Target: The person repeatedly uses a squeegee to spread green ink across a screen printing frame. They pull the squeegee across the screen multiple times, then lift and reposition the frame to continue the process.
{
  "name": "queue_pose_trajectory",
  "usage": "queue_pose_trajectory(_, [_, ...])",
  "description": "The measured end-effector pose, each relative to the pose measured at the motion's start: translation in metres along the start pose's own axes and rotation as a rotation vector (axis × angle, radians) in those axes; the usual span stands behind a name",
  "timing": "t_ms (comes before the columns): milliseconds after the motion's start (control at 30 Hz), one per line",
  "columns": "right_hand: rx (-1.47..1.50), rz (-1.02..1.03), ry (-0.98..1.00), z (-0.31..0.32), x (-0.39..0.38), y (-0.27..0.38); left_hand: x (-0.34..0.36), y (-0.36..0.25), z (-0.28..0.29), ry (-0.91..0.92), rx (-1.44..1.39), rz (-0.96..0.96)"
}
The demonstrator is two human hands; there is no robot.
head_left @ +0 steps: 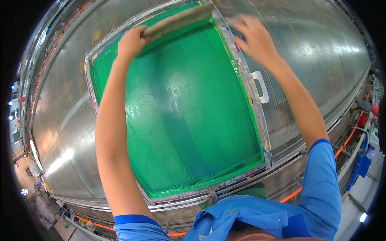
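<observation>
My left hand (131, 42) is closed around the left end of a long, worn squeegee (179, 21) at the far end of a screen-printing frame (260, 127). The squeegee lies slantwise over the green mesh (189, 96), its right end farther away and near the frame's far right corner. Down the middle of the mesh runs a darker bluish band. My right hand (257, 40) is off the squeegee, just beyond the frame's right rail, its fingers apart and partly blurred, with nothing visible in them. A white handle (259, 87) sticks out from that rail, nearer to me than the right hand.
The frame rests on a long, shiny metal table (64, 136) that spreads to both sides. A metal rail (181, 205) runs along its near edge, close to my body. An orange line (291, 195) passes below that edge. Blue items (364, 160) hang at the right.
</observation>
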State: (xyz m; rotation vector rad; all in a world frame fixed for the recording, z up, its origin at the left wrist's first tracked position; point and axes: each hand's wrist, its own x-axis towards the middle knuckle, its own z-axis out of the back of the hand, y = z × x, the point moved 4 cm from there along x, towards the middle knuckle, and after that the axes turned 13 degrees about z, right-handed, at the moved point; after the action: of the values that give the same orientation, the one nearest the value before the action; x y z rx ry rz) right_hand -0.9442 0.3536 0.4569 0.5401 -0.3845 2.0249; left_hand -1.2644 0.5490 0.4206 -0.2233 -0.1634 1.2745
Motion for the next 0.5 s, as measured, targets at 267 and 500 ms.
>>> queue_pose_trajectory(267, [0.019, -0.033, 0.469, -0.149, 0.141, -0.058, 0.051, -0.016, -0.029, 0.144, 0.015, 0.018])
queue_pose_trajectory(500, [0.204, -0.137, 0.697, -0.091, -0.020, 0.039, -0.149, -0.042, -0.062, 0.095, -0.083, 0.128])
